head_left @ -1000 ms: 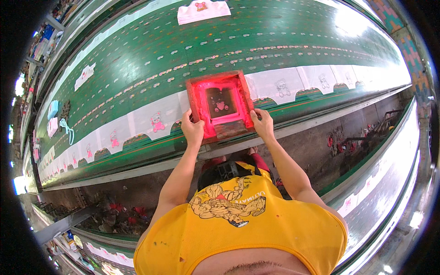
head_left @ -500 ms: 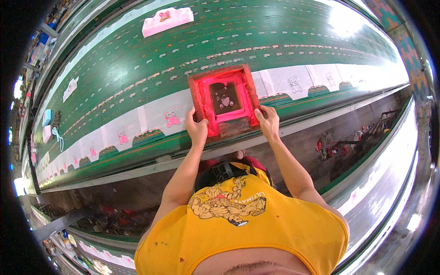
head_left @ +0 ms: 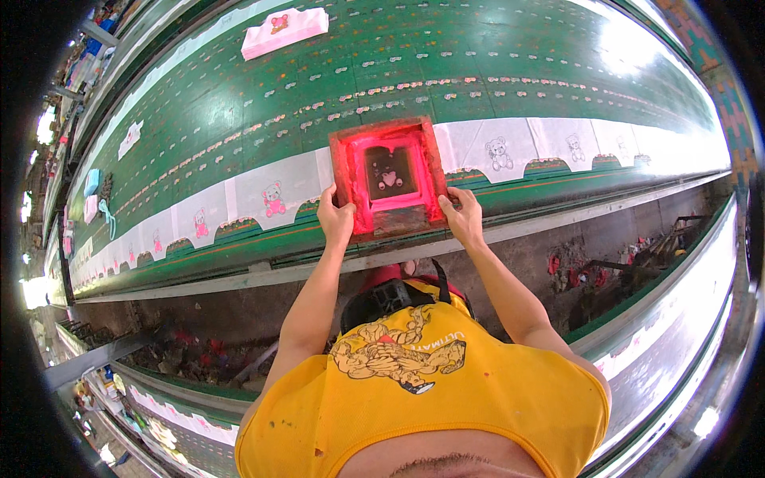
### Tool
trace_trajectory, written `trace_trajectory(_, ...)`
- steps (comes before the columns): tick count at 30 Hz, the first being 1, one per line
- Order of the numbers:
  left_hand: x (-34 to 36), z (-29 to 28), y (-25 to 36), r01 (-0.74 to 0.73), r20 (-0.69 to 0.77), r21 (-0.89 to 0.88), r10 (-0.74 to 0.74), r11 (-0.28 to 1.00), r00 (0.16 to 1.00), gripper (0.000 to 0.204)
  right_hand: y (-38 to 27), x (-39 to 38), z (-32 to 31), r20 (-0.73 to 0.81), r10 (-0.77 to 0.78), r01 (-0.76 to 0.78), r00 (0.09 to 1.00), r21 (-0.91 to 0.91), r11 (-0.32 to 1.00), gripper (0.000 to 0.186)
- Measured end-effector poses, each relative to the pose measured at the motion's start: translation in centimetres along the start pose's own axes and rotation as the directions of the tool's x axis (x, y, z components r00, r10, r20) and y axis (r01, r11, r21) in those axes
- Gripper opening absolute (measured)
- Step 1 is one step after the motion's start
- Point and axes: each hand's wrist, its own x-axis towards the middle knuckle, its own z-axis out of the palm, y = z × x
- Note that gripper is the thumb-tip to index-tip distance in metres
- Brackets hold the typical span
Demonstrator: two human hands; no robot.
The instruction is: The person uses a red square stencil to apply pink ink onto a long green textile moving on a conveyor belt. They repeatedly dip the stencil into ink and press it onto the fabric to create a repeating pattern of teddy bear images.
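My left hand and my right hand grip the near corners of a square screen-printing frame, thumbs on top. Pink ink coats its inner sides, and a dark window in the middle shows a light heart shape. The frame is over the strip of white cloth pieces at the table's near side; whether it touches them I cannot tell. Left of it, a bear print has pink filled in, as do several others further left. To the right, a bear print shows only grey outlines.
The long green table carries rows of small marks. A pile of pale cloth pieces with a bear on top lies at its far side. A blue block and light-blue cord lie at left. Another table is behind me at right.
I have shifted a little to the right along the table with the frame still in both hands. The printed cloth pieces now appear further left relative to it.
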Motion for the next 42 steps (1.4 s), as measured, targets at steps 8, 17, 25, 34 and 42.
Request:
trace_trajectory(8,-0.4,-0.3,2.3,0.072,0.006,0.111,-0.073,0.991,0.997,0.060,-4.9,-2.5,0.3,0.152,-0.522,0.541,0.839,-0.139,0.829,0.038)
trace_trajectory(17,-0.3,-0.1,1.0,-0.033,-0.002,0.110,0.033,0.993,0.999,0.058,-7.6,3.7,4.0,0.400,-0.310,0.504,0.862,-0.620,0.601,0.049)
trace_trajectory(25,-0.4,0.2,-0.1,-0.079,-0.020,0.084,0.081,0.993,0.997,0.058,-8.1,5.2,5.2,0.466,-0.177,0.487,0.867,-0.715,0.502,0.059)
trace_trajectory(34,-0.3,0.1,-0.1,-0.058,-0.007,0.062,0.059,0.996,0.998,0.058,-5.2,6.9,1.4,0.243,-0.165,0.294,0.956,-0.775,0.560,0.061)
trace_trajectory(42,-0.4,0.1,0.3,-0.078,-0.009,0.078,0.079,0.994,0.997,0.057,-6.0,2.0,0.1,0.268,-0.335,0.429,0.903,-0.529,0.732,0.039)
